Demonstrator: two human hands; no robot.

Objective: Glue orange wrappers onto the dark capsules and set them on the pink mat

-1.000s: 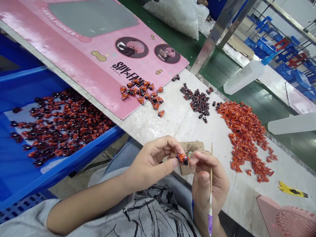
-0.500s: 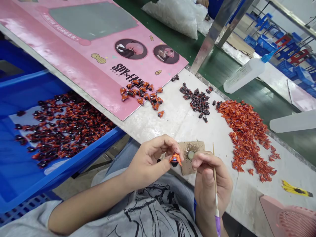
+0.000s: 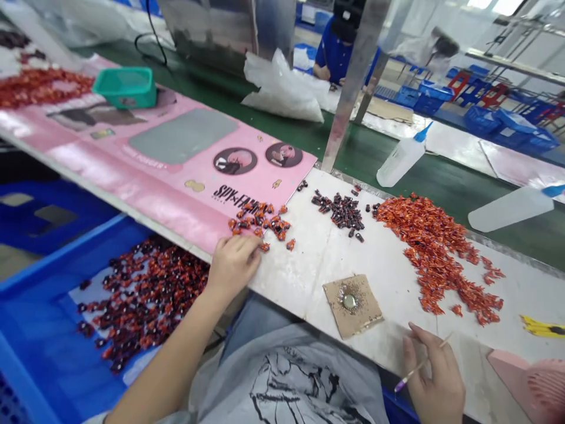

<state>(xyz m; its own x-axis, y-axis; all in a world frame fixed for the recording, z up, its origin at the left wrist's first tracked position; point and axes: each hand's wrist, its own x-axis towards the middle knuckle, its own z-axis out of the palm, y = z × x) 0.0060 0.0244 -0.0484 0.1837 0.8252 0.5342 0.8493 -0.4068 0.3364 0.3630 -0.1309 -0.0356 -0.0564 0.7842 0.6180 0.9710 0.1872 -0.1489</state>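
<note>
My left hand (image 3: pixel 235 262) reaches to the edge of the pink printed sheet, beside a cluster of small orange-and-black pieces (image 3: pixel 260 219). Its fingers are curled downward, and whatever they may hold is hidden; one piece lies right at the fingertips. My right hand (image 3: pixel 435 374), low at the right by the table edge, holds a thin brush (image 3: pixel 412 373) with a purple end between its fingers. Between the hands, a square of brown cardboard (image 3: pixel 366 303) lies on the table, with a small round cap (image 3: pixel 350 302) of liquid on it and dark specks around.
Black parts (image 3: pixel 346 212) and a big orange heap (image 3: pixel 432 247) lie on the white table. A blue bin (image 3: pixel 39 277) of finished-looking pieces stands lower left. Two white bottles (image 3: pixel 399 162) lean behind. A green tray (image 3: pixel 126 87) rests far left; a co-worker (image 3: pixel 338 50) sits beyond.
My left hand has moved left from my lap area to the cluster, and the orange-and-black piece it held no longer shows clearly. My right hand has moved lower right with the brush.
</note>
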